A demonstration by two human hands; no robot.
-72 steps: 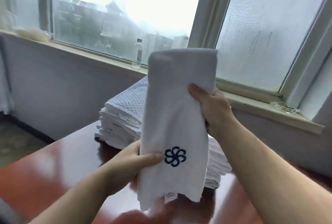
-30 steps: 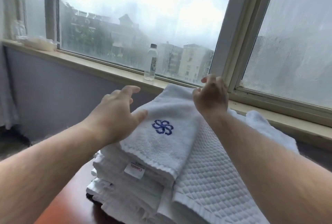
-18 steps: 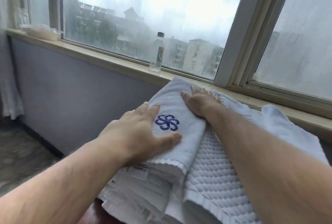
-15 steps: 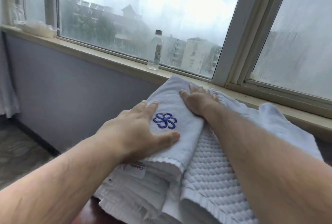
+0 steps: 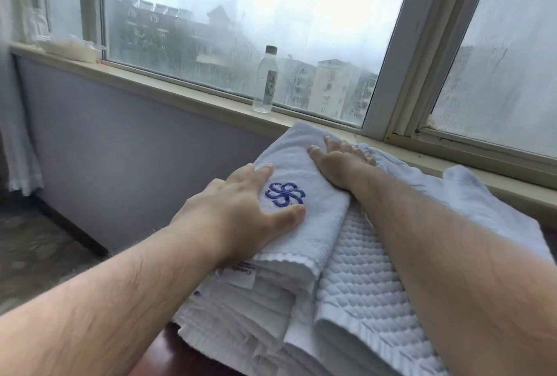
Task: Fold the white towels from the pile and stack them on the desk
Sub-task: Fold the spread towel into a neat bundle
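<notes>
Folded towel [image 5: 301, 176] lengthwise toward window, atop stack [image 5: 259, 309], both hands pressing flat

A folded white towel [image 5: 304, 170] with a blue embroidered pinwheel emblem [image 5: 284, 194] lies flat on top of the stack of folded white towels [image 5: 259, 312], along its left side. Beside it, on the right, lies a white waffle-weave towel [image 5: 358, 279]. The stack rests on a reddish-brown desk [image 5: 180, 360].
</notes>
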